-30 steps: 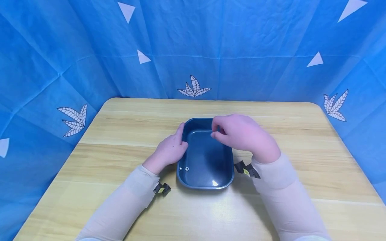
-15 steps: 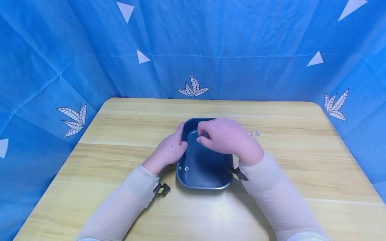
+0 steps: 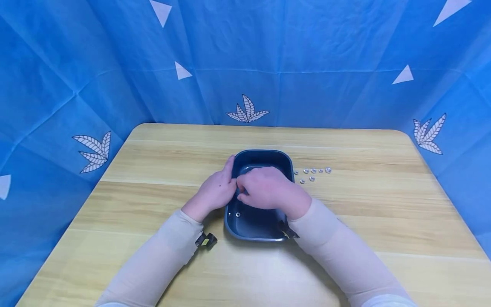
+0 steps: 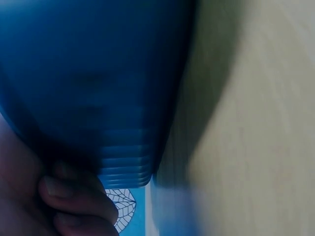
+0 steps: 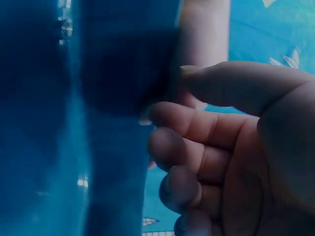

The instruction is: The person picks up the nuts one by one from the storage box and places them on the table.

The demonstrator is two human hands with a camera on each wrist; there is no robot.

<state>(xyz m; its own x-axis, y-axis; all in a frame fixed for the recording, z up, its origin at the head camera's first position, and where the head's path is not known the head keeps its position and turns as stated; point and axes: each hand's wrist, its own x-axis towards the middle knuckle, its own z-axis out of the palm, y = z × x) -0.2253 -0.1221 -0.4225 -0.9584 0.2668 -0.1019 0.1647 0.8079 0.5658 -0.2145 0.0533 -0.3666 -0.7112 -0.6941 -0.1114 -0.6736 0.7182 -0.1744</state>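
My left hand [image 3: 216, 189] grips the left wall of a deep dark-blue tray [image 3: 261, 238], thumb over the rim. In the left wrist view, curled fingers [image 4: 78, 196] lie against the tray's outside. My right hand [image 3: 268, 189] is over the tray, its fingertips close to the left wall and left thumb. In the right wrist view, the right thumb stands apart from the curled fingers [image 5: 170, 147], with no object visible between thumb and index finger. A small metal nut [image 3: 238, 214] lies in the tray's near left corner with another small shiny piece [image 3: 229, 214] beside it.
Several small metal nuts [image 3: 313, 171] lie loosely grouped on the wooden table [image 3: 383, 192], just right of the tray. Blue patterned cloth [image 3: 322, 64] hangs behind the table and along both sides. A wrist camera [image 3: 207, 241] sits below the left hand.
My right hand has moved left and toward the near side across the tray, uncovering the nuts on the table. The left hand and tray have stayed put.
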